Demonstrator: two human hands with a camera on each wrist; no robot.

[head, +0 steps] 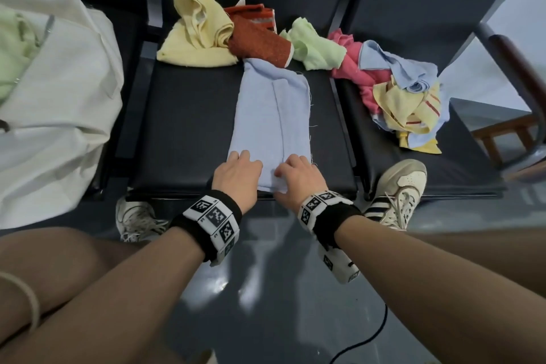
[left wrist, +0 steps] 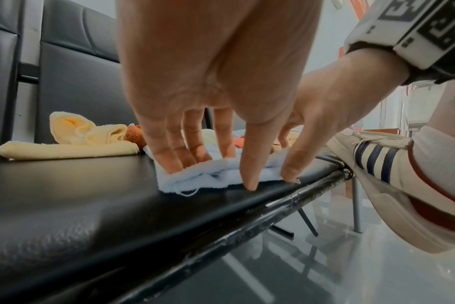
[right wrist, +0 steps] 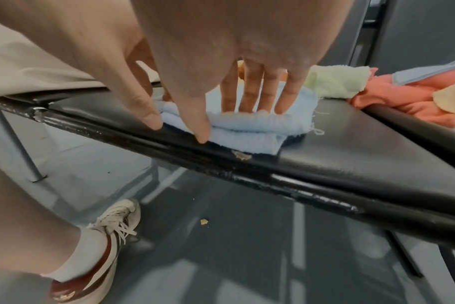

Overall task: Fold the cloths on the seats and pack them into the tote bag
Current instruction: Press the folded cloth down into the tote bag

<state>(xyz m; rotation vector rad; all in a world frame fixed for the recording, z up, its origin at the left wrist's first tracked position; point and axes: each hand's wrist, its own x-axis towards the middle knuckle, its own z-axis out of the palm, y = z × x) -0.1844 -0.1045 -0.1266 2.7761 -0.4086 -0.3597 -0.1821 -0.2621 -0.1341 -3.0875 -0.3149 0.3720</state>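
A light blue cloth point(head: 271, 115), folded into a long strip, lies on the middle black seat point(head: 183, 127). Both hands are at its near end by the seat's front edge. My left hand point(head: 245, 161) has its fingers point(left wrist: 169, 156) on top and its thumb at the front hem, pinching the bunched edge point(left wrist: 192, 179). My right hand point(head: 288, 170) does the same at the right corner, with fingers point(right wrist: 249, 98) on top and its thumb against the hem of the cloth point(right wrist: 247, 131). The white tote bag point(head: 59, 115) stands on the left seat with a green cloth point(head: 14, 50) inside.
Behind the strip lie a yellow cloth point(head: 198, 35), a rust cloth point(head: 257, 38) and a pale green cloth point(head: 313, 44). A pile of pink, blue and yellow cloths point(head: 396, 91) sits on the right seat. My shoes point(head: 399, 192) stand under the seat edge. A wooden stool point(head: 508, 130) is at far right.
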